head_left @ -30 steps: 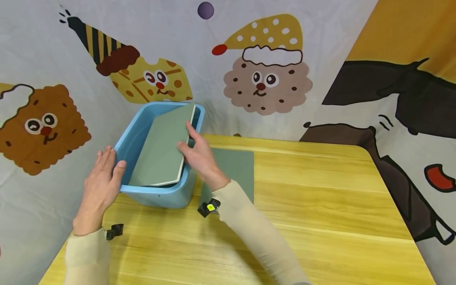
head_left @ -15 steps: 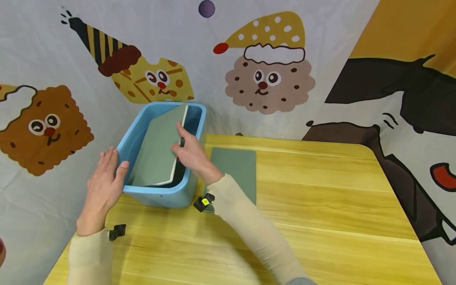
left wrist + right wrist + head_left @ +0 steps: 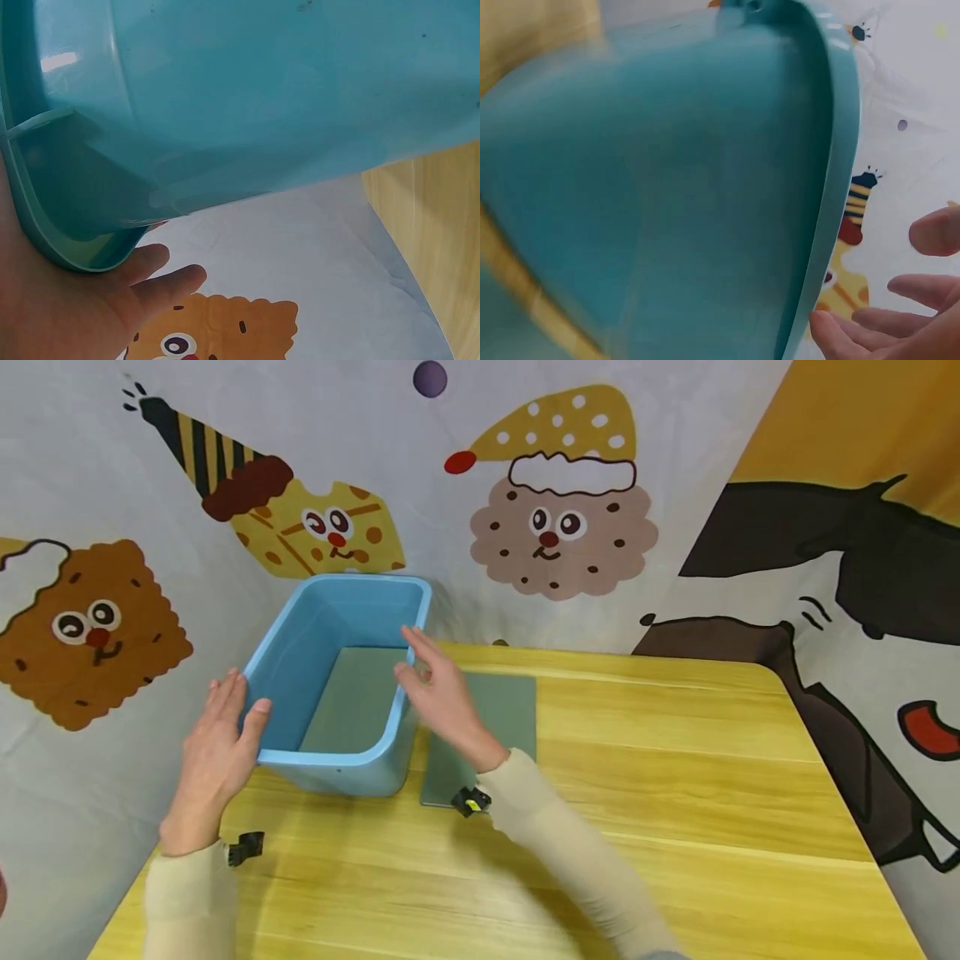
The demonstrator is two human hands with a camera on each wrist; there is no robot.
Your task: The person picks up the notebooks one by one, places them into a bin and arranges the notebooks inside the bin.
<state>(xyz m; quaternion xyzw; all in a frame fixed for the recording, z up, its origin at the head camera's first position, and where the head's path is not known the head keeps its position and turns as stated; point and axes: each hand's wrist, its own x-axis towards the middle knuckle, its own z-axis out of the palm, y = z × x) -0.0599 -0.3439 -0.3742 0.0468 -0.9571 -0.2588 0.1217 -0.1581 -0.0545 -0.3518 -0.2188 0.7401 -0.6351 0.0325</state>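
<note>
A light blue plastic bin (image 3: 341, 760) stands on the table, and inside it a grey-green book (image 3: 356, 697) lies flat on the bottom. My left hand (image 3: 213, 747) rests against the bin's near left corner; in the left wrist view its fingers (image 3: 172, 289) reach out straight past the rim. Over the right rim is my right hand (image 3: 450, 702), holding nothing, its fingers loosely extended. In the right wrist view one fingertip (image 3: 821, 326) is at the rim; whether it presses there I cannot tell. A second grey-green book (image 3: 502, 710) lies beside the bin, partly under my right forearm.
The wood-grain table (image 3: 675, 793) stretches to the right and front. A white cloth printed with cartoon cookies (image 3: 566, 535) hangs behind the table and on the left. The bin stands close to this cloth.
The book that my right hand gripped by its edge has gone down flat onto the bin's bottom. My right hand has let go and moved right to the rim. The left hand stays put.
</note>
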